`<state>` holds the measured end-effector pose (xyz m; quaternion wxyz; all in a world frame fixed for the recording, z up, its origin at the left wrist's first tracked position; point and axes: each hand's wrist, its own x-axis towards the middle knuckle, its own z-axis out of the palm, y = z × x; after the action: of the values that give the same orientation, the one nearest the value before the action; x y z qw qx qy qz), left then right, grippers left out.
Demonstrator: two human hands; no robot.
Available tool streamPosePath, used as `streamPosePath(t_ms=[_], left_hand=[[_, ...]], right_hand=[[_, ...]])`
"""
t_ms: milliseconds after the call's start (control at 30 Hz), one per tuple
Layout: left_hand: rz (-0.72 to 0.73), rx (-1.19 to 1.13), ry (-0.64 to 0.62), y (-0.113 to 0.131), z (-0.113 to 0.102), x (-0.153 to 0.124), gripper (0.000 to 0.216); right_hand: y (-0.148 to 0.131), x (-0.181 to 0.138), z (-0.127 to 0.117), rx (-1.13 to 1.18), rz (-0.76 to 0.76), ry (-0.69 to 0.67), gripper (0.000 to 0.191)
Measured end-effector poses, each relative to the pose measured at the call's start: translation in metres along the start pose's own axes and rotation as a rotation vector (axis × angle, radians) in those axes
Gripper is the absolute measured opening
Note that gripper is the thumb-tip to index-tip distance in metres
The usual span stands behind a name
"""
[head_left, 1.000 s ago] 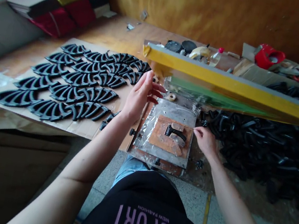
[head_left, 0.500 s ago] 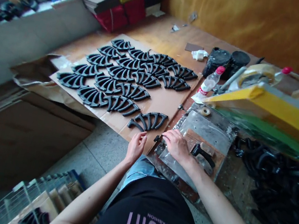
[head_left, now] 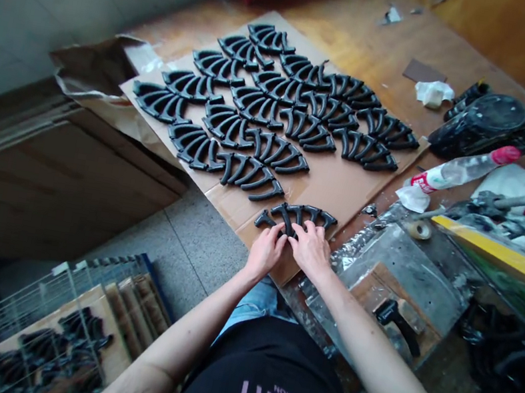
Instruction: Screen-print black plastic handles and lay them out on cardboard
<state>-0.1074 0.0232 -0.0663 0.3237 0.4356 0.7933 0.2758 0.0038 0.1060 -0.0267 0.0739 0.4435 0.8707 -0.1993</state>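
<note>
My left hand (head_left: 267,249) is closed at the near end of a black curved handle (head_left: 285,215) in the short row on the cardboard sheet (head_left: 325,184). Close beside it, my right hand (head_left: 310,251) is also closed with its fingertips at that handle, touching the row from the right; the exact grip is partly hidden. Several like handles lie in fan-shaped rows (head_left: 258,104) across the cardboard. On a brown board to the right rests a single black T-shaped handle (head_left: 397,323).
A plastic bottle with a red cap (head_left: 465,168) leans near dark, stained tubs (head_left: 481,123). A tape roll (head_left: 419,229) lies by the grey plate (head_left: 392,253). More black pieces are heaped at the right (head_left: 510,376). A wire rack (head_left: 45,300) stands low at the left.
Both hands have moved from the near cardboard edge onto the short row, my right hand leaving the grey plate's edge. The view has tilted down and turned, shifting the scene.
</note>
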Motion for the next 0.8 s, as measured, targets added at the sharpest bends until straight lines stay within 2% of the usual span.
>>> streamPosePath(t_ms=[200,400,567,700,800], left_hand=[[0.005,-0.002,0.000,0.004,-0.004,0.003,0.038],[0.024,-0.013,-0.011,0.002,-0.003,0.003,0.038],[0.057,-0.013,0.034,0.004,0.000,-0.003,0.037],[0.127,-0.008,0.054,0.024,-0.005,0.011,0.041],[0.219,-0.012,0.042,0.054,-0.007,0.049,0.042]], right_hand=[[-0.009,0.016,0.000,-0.031,0.093,-0.077,0.030],[-0.011,0.020,0.000,-0.030,0.112,-0.058,0.027],[-0.013,0.014,-0.001,-0.017,0.117,-0.004,0.025],[-0.002,0.023,-0.017,0.015,0.124,0.094,0.027],[0.020,0.046,-0.036,0.046,0.196,0.172,0.027]])
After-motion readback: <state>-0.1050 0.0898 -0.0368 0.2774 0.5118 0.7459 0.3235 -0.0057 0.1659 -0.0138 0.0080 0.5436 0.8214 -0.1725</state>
